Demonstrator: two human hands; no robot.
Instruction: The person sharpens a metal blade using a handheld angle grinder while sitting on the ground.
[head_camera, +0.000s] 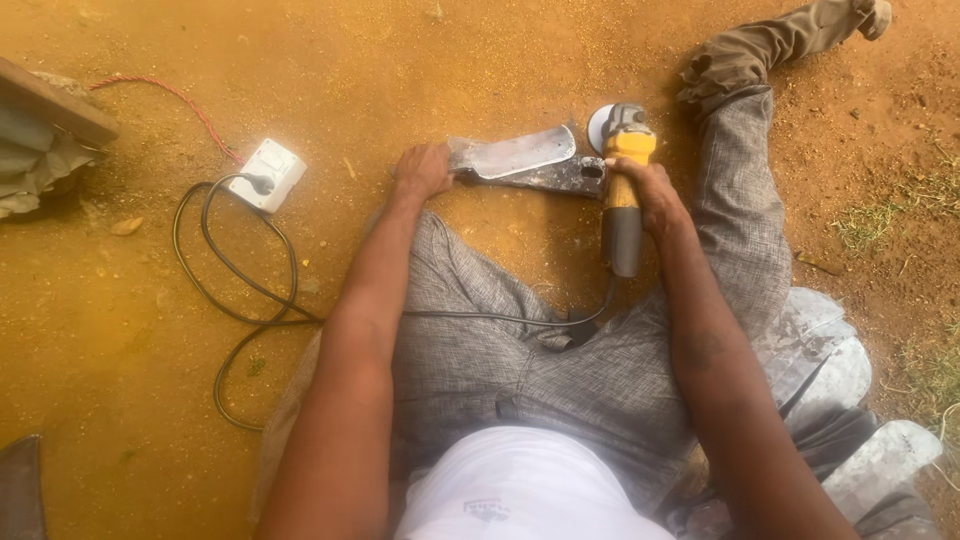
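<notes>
Metal blade (515, 158), a flat grey piece with a broad rounded end, is lying on the orange dirt just beyond our knees, and we are pinning it by its narrow left end while the grinder works at its right end. We are judging it stiff and fairly heavy for its size, hard-edged and probably rough where it has been cut, so the narrow end away from the disc seems the safe place to hold; it looks unlikely to bend, but it could skate on the loose sand if the pressure eases. Our left hand (422, 170) is closing down over that narrow end, fingers wrapped and palm pressing, with the arm reaching out straight over the left thigh. Our right hand (640, 195) is gripping the yellow-and-black angle grinder (623, 185) tightly around its body, wrist cocked a little inward, forearm running along the right leg, which is stretching out toward the upper right. The grinder's disc (598, 125) is sitting at the blade's far right end, touching or just beside it; we cannot tell which. Its black cable (240, 290) is looping across our lap and over the ground to a white socket box (268, 175) on the left.
</notes>
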